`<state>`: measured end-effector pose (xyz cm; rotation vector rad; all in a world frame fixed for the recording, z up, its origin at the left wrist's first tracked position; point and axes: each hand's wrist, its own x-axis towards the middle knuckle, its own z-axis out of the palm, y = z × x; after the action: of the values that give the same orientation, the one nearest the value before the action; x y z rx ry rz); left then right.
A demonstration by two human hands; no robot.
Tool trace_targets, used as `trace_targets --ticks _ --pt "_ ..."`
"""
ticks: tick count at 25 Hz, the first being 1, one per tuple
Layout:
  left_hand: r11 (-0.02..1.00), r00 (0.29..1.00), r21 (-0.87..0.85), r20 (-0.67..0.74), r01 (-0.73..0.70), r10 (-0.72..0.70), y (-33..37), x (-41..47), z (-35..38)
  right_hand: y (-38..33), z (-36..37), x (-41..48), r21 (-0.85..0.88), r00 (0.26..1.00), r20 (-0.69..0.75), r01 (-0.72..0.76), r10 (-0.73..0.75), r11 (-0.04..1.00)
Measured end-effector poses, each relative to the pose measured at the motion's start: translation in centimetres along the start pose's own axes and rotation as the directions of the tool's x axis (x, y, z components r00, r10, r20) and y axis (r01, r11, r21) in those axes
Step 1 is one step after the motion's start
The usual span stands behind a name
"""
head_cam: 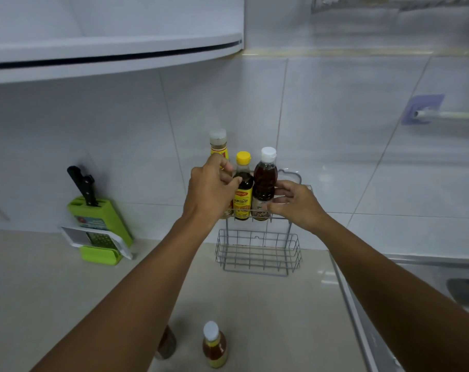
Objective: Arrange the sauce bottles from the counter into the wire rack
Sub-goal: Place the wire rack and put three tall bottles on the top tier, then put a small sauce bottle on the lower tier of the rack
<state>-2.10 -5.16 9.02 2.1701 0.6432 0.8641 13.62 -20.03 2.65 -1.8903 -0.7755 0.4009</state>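
A grey two-tier wire rack [257, 253] was seen mounted on the white tiled wall [335, 130]. Three bottles stood in its upper tier: a pale-capped bottle with a yellow and red label [218, 146] at the left, a yellow-capped dark sauce bottle [243, 189] in the middle, and a white-capped dark brown sauce bottle [265, 181] at the right. The left hand [210, 191] was curled around the pale-capped bottle, its grip closed on it. The right hand [295, 201] was laid against the white-capped bottle and the tier's front wire, fingers partly open; a firm hold could not be told. The lower tier held nothing. A white-capped amber bottle [214, 345] stood on the beige surface [53, 291] below, beside a dark bottle [166, 343] largely hidden by the left forearm.
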Motion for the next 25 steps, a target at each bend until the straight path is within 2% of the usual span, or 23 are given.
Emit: trace_targets --ticks 3,5,7,10,12,14,15,16,17,18,19,20,22,25 --pt "0.999 0.982 0.000 0.183 -0.047 0.046 -1.3 -0.6 -2.1 0.2 0.3 -0.9 -0.064 0.999 -0.034 0.002 -0.004 0.998" --pt "0.999 0.933 0.017 0.359 -0.032 0.023 -2.8 -1.2 -3.8 0.0 1.1 -2.0 -0.103 0.995 -0.094 -0.032 0.023 0.994" --pt "0.997 0.867 0.063 0.494 0.039 -0.065 -5.2 -2.1 -5.8 -0.7 2.3 -3.5 -0.109 0.986 -0.161 -0.058 0.040 0.992" --pt "0.978 0.763 0.165 0.614 0.128 -0.203 -10.5 -3.9 -9.0 -2.4 5.5 -6.1 -0.068 0.946 -0.324 -0.024 0.001 0.997" --pt "0.946 0.705 0.152 0.636 0.286 -0.315 -14.0 -5.2 -10.6 -3.8 8.2 -7.9 -0.061 0.867 -0.498 -0.065 0.026 0.996" --pt "0.859 0.639 0.110 0.623 0.500 -0.452 -16.9 -7.4 -12.3 -5.0 11.7 -9.5 -0.081 0.833 -0.551 -0.125 0.060 0.989" --pt "0.853 0.626 0.140 0.621 0.503 -0.471 -17.9 -8.5 -12.8 -5.4 13.1 -10.0 -0.107 0.872 -0.487 -0.122 0.055 0.987" --pt "0.842 0.599 0.144 0.641 0.520 -0.480 -19.3 -9.8 -13.2 -5.7 14.5 -10.4 -0.118 0.937 -0.347 -0.089 0.043 0.989" --pt "0.838 0.567 0.155 0.671 0.523 -0.478 -20.9 -11.1 -13.6 -6.1 16.0 -11.1 -0.113 0.989 -0.144 -0.055 0.038 0.992" --pt "0.845 0.545 0.170 0.697 0.507 -0.467 -22.2 -12.4 -13.8 -6.6 17.5 -11.9 -0.124 0.995 0.086 -0.039 0.050 0.991" --pt "0.874 0.555 0.202 0.704 0.443 -0.443 -23.4 -13.9 -13.9 -6.9 19.0 -12.7 -0.172 0.955 0.289 -0.016 0.066 0.985" --pt "0.880 0.555 0.228 0.702 0.417 -0.445 -24.3 -15.1 -13.5 -7.0 20.4 -13.4 -0.243 0.899 0.430 0.024 0.086 0.970" --pt "0.868 0.548 0.226 0.698 0.442 -0.461 -25.6 -17.4 -12.4 -6.8 23.1 -14.2 -0.343 0.848 0.524 0.123 0.081 0.931" --pt "0.863 0.592 0.129 0.677 0.489 -0.437 -26.7 -19.7 -10.4 -6.4 25.1 -14.4 -0.396 0.879 0.477 0.211 0.004 0.894"
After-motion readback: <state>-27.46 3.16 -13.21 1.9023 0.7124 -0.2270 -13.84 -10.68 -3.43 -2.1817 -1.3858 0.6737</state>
